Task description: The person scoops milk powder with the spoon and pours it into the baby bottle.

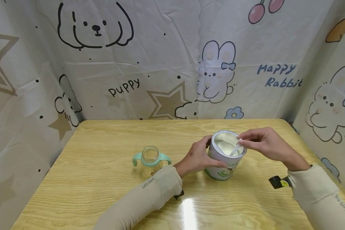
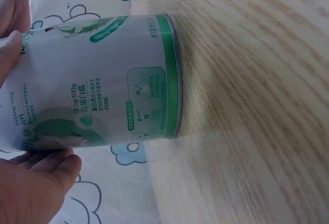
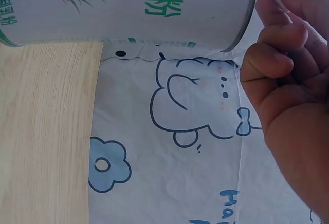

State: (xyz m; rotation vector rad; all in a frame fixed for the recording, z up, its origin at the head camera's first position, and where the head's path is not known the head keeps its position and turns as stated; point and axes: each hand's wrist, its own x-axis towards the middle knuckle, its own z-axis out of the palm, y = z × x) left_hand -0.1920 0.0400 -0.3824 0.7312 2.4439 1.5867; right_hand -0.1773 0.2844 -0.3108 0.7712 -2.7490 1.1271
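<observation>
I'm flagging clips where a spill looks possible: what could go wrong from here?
The right hand pinches the scoop inside the open can, so powder might spill over the rim onto the table. The left hand steadies the can; if that hold slips, it could shift. The left sleeve passes close to the bottle and might knock it.

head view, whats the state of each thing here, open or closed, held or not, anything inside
can: open on top, gripped
powder: loose, inside the can
white utensil: pinched, lower end inside the can
bottle: upright, uncapped, not held; contents unclear
left hand: grips the can
right hand: pinches the white utensil
</observation>
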